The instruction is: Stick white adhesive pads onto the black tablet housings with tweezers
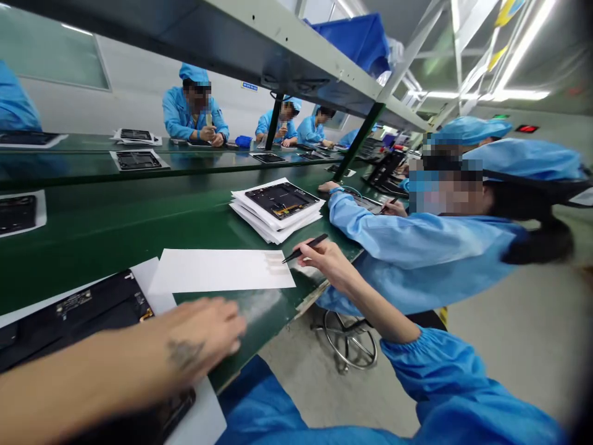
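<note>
My right hand [322, 262] is closed on a pair of black tweezers [306, 247]. The tweezers' tips point at small pale strips [274, 262] near the right end of a white sheet [217, 269]. My left hand [210, 334], blurred by motion, is over the near side of the bench, just below that sheet. Its fingers point right and are too smeared to read. Beneath my left forearm, partly hidden, a black tablet-like housing [99, 309] with small circuit parts lies on white paper [199, 414].
A stack of white sheets [264, 225] bears another black housing [282, 199] on the green bench [111, 225]. Close at my right sits a co-worker in a blue smock [417, 247]. A metal shelf [296, 37] runs overhead, and several people work across the bench.
</note>
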Demonstrator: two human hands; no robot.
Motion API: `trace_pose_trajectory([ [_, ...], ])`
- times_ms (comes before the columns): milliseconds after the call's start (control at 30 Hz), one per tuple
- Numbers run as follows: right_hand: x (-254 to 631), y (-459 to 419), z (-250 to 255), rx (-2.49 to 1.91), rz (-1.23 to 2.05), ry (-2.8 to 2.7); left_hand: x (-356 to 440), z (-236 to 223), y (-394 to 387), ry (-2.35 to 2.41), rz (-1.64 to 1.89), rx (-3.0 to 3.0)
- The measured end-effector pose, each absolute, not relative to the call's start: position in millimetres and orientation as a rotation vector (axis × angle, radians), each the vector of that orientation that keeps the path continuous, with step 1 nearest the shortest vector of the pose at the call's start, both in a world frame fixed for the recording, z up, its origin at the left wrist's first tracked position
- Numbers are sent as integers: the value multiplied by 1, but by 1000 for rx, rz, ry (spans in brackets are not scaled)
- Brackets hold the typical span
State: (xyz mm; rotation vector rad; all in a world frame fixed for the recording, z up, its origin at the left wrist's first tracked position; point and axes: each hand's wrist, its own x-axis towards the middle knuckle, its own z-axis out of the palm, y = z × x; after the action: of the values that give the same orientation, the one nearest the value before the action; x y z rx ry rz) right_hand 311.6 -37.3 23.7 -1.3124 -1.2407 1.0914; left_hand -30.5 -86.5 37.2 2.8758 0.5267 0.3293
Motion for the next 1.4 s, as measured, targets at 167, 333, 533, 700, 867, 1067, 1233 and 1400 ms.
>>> trace_pose_trajectory([
  [167, 312, -29, 19, -1396, 1167, -1307, 48, 15, 16, 295, 204, 2915],
  [333, 313, -28, 23, -1457, 1159, -1453, 58, -1, 29, 291, 42, 2777],
  [533, 308, -25, 28, -1524, 1172, -1496, 58, 1, 24, 308, 15, 2766],
  [700, 311, -25, 32, -1583, 1203, -1458, 59, -2, 25, 311, 22, 2757],
  [867, 311, -24, 34, -1593, 1186, -1531, 59, -2, 25, 310, 40, 2758],
  [1067, 308, -22, 35, -1572, 1188, -1586, 60, 3, 23, 339, -26, 2771],
  [1233, 306, -27, 29, -1556, 1125, -1483, 59, 6, 23, 344, -11, 2770],
  [1400, 298, -38, 32, -1398, 1037, -1242, 64, 5, 20, 324, 30, 2798],
])
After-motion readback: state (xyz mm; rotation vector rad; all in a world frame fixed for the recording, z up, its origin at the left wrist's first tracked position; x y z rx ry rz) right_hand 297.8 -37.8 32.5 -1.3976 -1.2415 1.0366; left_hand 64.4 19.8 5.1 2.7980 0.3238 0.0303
